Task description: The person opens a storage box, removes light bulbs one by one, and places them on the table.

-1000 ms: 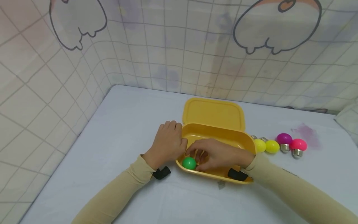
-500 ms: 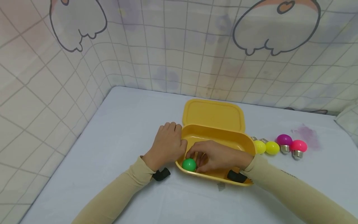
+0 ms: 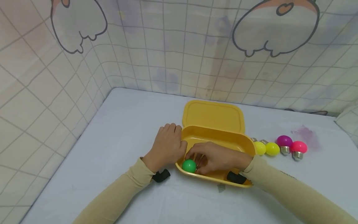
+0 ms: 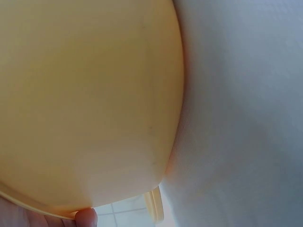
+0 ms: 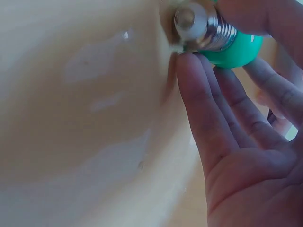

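Observation:
In the head view, my right hand [image 3: 213, 156] reaches into a yellow plastic box [image 3: 242, 140]. It holds a green light bulb [image 3: 189, 166] low in the box's front left corner. The bulb's silver screw base [image 5: 208, 28] shows in the right wrist view, between the thumb and the fingers. My left hand [image 3: 168, 143] grips the box's left rim. Seen from the left wrist, a fingertip [image 4: 86, 217] curls over that rim beside the outer wall [image 4: 94, 94].
A yellow lid [image 3: 213, 115] lies behind the box. To its right are two yellow bulbs [image 3: 272, 149], a purple bulb [image 3: 284, 141] and a pink bulb [image 3: 299, 147]. A patterned curtain [image 3: 195, 46] hangs behind the white-covered table [image 3: 134, 118].
The scene has shifted slightly downward in the head view. Both hands and the green bulb keep their places relative to the box.

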